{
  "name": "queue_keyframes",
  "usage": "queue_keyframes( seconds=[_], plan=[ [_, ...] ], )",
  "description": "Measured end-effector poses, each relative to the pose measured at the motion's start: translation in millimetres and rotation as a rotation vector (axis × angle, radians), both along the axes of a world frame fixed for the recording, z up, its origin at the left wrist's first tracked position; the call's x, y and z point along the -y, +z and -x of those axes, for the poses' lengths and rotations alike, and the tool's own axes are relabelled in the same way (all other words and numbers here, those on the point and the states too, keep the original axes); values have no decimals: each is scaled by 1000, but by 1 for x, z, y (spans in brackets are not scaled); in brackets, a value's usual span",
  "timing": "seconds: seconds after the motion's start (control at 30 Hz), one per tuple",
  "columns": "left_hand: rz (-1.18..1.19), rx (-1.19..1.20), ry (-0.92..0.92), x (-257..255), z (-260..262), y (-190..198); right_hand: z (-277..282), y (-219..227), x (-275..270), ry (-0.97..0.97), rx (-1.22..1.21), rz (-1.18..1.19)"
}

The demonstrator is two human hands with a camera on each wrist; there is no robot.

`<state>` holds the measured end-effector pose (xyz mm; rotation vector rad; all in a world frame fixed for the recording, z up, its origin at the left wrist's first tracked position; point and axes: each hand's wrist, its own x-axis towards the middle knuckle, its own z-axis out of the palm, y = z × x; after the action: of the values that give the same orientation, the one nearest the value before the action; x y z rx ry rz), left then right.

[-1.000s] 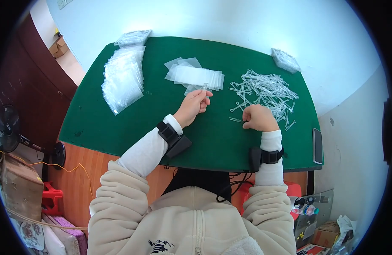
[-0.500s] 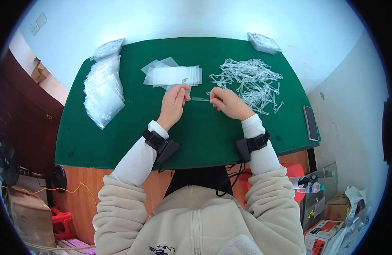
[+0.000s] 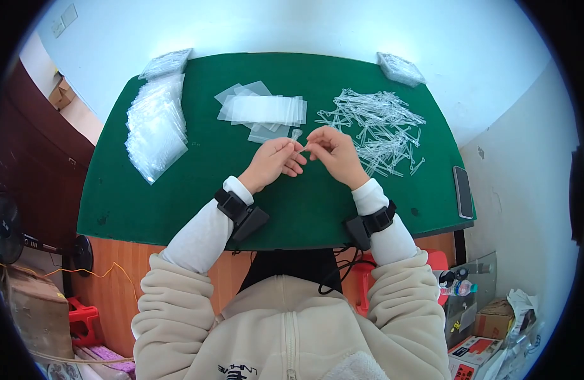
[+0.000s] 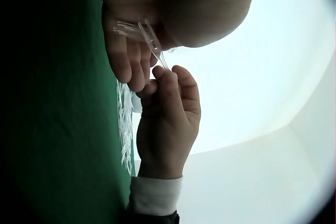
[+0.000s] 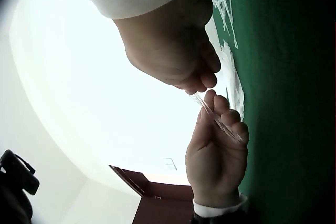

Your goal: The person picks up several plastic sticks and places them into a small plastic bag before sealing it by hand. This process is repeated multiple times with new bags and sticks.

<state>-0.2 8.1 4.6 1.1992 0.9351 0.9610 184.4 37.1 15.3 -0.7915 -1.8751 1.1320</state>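
Over the middle of the table my left hand [image 3: 271,164] pinches a few clear plastic two-pronged pieces between thumb and fingers. Their looped ends [image 3: 297,134] stick out past the thumb, and their prongs [image 4: 126,28] lie across the fingers in the left wrist view. My right hand [image 3: 335,155] meets it from the right, fingertips close to the left ones. It pinches another clear two-pronged piece [image 4: 152,40], which slants across the left palm. A loose pile of such pieces [image 3: 377,120] lies just beyond the right hand.
Flat clear bags [image 3: 266,109] are stacked beyond the left hand. A larger fan of clear bags [image 3: 155,130] covers the table's left side. Filled packets stand at the back left [image 3: 166,63] and back right [image 3: 401,68]. A phone [image 3: 462,192] lies at the right edge.
My right hand has come leftward from the pile with a clear two-pronged piece and now meets the left hand. The left palm has turned more upward, its fingers spread below the thumb.
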Motion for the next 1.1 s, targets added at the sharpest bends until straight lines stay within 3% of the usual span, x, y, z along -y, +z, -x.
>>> queue_keyframes(
  seconds=[0.07,0.23,0.33,0.6,1.1],
  plan=[
    [49,10,-41,0,0,2,0,-1,-1,-104,-69,-7],
    [132,75,-113,0,1,3,-2,-2,-3,-152,-66,-48],
    [167,93,-138,1,0,3,0,-5,-4,-204,-68,-190],
    [164,154,-191,1,-1,1,0,-9,-6,-193,-24,-295],
    [119,213,-170,1,-3,-2,-2,-9,-8,-257,-4,-187]
  ],
)
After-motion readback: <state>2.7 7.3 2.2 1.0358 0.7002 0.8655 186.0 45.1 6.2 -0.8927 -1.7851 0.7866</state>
